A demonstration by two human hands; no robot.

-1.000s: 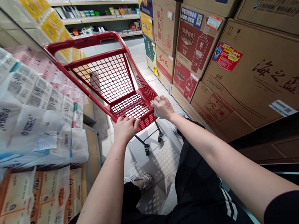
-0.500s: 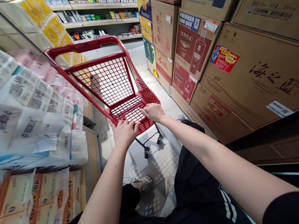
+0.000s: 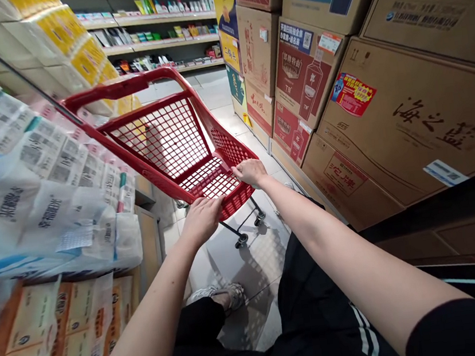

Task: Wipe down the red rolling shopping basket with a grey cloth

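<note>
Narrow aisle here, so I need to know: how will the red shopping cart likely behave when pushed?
The red shopping cart probably rolls easily, since it stands on small wheels. It is likely light for its size, as floor shows through its lattice basket. It may veer if pushed unevenly: left hand and right hand both touch its near rim.

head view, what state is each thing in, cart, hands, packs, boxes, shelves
Red shopping cart, upright on its wheels
Left hand, palm down on the cart's near rim
Right hand, fingers curled at the near rim's right end
White packs, stacked, in plastic wrapping
Orange packs, lying in clear plastic
Cardboard boxes, stacked, no open flaps in view
Shelves, stocked with rows of goods
</note>
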